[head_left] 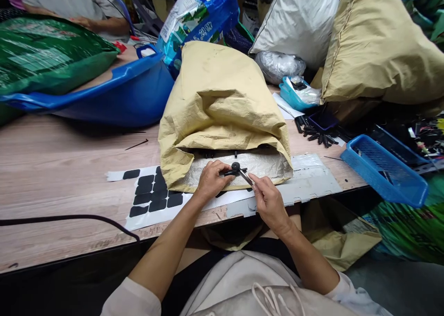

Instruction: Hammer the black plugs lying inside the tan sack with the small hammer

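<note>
A tan paper sack (222, 80) lies on the table with its mouth toward me, its silvery lining showing. Both my hands are at that mouth. My left hand (212, 179) is closed on a thin black stick-like piece (229, 173). In my right hand (268, 198), thumb and fingers pinch a shiny rod (247, 177). A round black knob (236, 166) sits at the rod's far end, touching or overlapping the black piece; I cannot tell whether they are joined. A few small black pieces (236, 154) show just inside the sack.
A sheet of black stickers (152, 193) lies under the sack's left side. Left stands a large blue basin (121, 98); right, a blue basket (385, 170) overhangs the table edge. Full sacks (381, 47) and loose black parts (321, 138) sit behind. Another person (79, 10) is at far left.
</note>
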Tool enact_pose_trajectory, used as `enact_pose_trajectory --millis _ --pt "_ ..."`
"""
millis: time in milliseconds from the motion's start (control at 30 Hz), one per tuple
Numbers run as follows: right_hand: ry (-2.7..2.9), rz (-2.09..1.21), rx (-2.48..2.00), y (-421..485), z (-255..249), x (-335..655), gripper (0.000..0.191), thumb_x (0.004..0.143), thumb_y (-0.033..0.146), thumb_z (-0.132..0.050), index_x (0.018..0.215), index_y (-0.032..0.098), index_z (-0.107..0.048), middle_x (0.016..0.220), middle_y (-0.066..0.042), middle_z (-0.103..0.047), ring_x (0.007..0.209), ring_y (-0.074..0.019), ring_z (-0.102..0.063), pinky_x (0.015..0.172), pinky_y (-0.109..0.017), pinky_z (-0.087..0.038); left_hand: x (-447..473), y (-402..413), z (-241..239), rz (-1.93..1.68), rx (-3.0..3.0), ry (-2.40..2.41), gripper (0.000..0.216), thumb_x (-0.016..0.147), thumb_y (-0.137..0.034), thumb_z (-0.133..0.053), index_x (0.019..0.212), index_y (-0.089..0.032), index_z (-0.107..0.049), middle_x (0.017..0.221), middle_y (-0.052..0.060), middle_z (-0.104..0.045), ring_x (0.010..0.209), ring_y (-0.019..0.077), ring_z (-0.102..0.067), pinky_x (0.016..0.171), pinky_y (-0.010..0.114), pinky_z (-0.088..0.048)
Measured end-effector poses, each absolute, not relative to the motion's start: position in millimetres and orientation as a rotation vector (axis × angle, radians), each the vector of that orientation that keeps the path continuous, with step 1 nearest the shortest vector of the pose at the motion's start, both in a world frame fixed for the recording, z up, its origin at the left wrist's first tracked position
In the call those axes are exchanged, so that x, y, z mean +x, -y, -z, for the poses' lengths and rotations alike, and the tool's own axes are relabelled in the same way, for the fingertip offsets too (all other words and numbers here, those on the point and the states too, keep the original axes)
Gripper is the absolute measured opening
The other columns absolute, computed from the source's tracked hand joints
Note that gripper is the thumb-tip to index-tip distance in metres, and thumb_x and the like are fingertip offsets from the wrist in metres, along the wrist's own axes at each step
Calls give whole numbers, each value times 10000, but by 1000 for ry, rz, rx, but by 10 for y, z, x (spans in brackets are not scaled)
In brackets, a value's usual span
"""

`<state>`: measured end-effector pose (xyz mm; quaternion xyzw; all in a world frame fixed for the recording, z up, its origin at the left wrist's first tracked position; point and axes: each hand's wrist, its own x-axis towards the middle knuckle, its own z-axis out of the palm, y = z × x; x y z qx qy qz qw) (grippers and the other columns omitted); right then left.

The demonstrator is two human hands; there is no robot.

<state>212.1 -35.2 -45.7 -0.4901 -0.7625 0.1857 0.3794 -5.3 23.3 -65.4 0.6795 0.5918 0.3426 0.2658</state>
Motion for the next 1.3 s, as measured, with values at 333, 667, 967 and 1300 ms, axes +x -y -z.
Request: enact_pose_trajectory --millis 333,667,967,1300 --pt "2124 -274 -1297 371 510 2094 479 1045 116 -404 1439 236 -649 873 -30 -576 822 -159 -596 795 -260 -549 -41 -225 636 -905 1849 -1607 67 783 -233 -777 844 -248 -755 846 6 -702 914 235 -602 866 381 -472" --pt "2075 -260 -1307 357 489 2226 433 1055 138 -423 1401 225 -668 893 -29 -607 830 -148 -630 792 -234 -545 -40 -221 654 -904 1830 -1624 140 780 -211 -792 916 -240 -782 943 22 -752 960 246 -617 892 390 -470" --pt "1989 219 -1574 128 521 2521 414 1018 111 -464 1298 252 -734 935 -53 -642 884 -192 -582 778 -288 -463 -25 -209 676 -900 1926 -1667 176 798 -318 -809 950 -248 -754 920 23 -729 924 254 -613 848 389 -474" --pt "2045 413 -1686 107 673 2453 388 976 124 -527 1288 255 -715 957 -74 -634 898 -227 -500 775 -337 -379 -45 -190 747 -855 2063 -1638 290 1052 -370 -469 973 -241 -717 910 47 -659 912 248 -573 855 408 -430"
